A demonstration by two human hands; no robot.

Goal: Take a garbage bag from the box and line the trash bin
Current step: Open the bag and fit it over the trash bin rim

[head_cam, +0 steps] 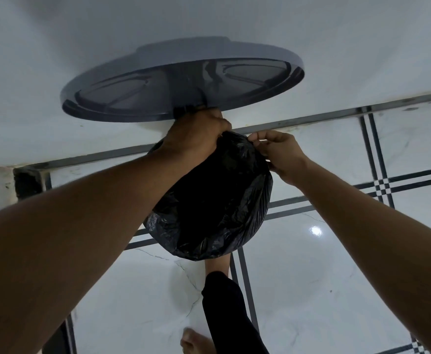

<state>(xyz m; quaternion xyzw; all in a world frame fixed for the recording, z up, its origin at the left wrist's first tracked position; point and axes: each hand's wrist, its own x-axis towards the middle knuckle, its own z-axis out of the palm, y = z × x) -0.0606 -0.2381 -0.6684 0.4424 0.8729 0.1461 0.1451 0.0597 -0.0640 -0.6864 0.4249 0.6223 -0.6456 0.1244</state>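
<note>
Black bag point(214, 200) — grey lid point(181, 77), white floor point(311, 290).

White tiled floor point(311, 290) with dark double lines fills the lower frame; a white wall point(56, 60) spans the top; a bare foot point(194, 341) at bottom centre.

Crinkled glossy black plastic bag point(217, 200); polished marble-look floor point(311, 290)
</note>
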